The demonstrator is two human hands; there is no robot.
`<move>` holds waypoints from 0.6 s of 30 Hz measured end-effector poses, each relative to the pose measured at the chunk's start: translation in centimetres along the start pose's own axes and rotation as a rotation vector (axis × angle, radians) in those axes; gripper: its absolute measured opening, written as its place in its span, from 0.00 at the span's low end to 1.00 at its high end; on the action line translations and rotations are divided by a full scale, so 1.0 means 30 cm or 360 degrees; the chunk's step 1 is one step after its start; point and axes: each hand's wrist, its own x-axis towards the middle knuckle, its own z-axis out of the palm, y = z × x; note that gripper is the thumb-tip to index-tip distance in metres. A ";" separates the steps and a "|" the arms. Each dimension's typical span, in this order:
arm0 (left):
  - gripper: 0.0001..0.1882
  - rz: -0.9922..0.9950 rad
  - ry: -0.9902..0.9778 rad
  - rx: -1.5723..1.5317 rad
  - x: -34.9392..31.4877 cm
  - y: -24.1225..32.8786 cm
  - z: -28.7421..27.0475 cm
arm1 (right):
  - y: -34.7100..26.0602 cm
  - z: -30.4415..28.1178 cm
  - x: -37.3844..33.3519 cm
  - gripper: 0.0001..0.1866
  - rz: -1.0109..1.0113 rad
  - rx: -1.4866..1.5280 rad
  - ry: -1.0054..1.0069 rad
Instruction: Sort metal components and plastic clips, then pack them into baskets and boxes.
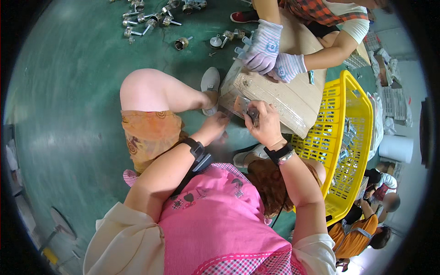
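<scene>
My right hand (266,124) is closed around a small dark metal piece (253,116) whose kind I cannot make out. It is at the near edge of a tape-wrapped cardboard box (275,103). Beside that hand, a clear and orange-brown flat piece (240,105) lies against the box's corner. My left hand (215,129) is just left of the box, over the floor. Motion smears its fingers, so whether they grip anything does not show. Across the box, a co-worker's striped gloved hands (265,52) work close to pale blue-grey parts (243,48).
Right of the box stands a yellow plastic basket (341,105) with metal parts (348,137) inside. Several metal cup-shaped parts with stems (153,20) lie on the green floor (82,101) at the far left. Another person in orange (355,236) is at the lower right.
</scene>
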 end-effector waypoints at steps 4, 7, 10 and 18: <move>0.17 0.0012 -0.0028 -0.0011 -0.005 0.005 -0.001 | 0.030 0.028 -0.028 0.16 -0.0019 -0.0033 -0.0070; 0.15 0.0026 -0.0036 -0.0019 0.003 -0.006 -0.008 | 0.037 0.048 -0.040 0.17 -0.0107 -0.0043 -0.0180; 0.12 0.0066 -0.0038 -0.0030 -0.005 0.005 -0.004 | 0.033 0.061 -0.041 0.17 -0.0116 -0.0038 -0.0209; 0.09 -0.0118 -0.0252 0.0156 -0.049 0.011 0.011 | 0.042 0.114 -0.028 0.17 -0.0240 -0.0376 -0.0335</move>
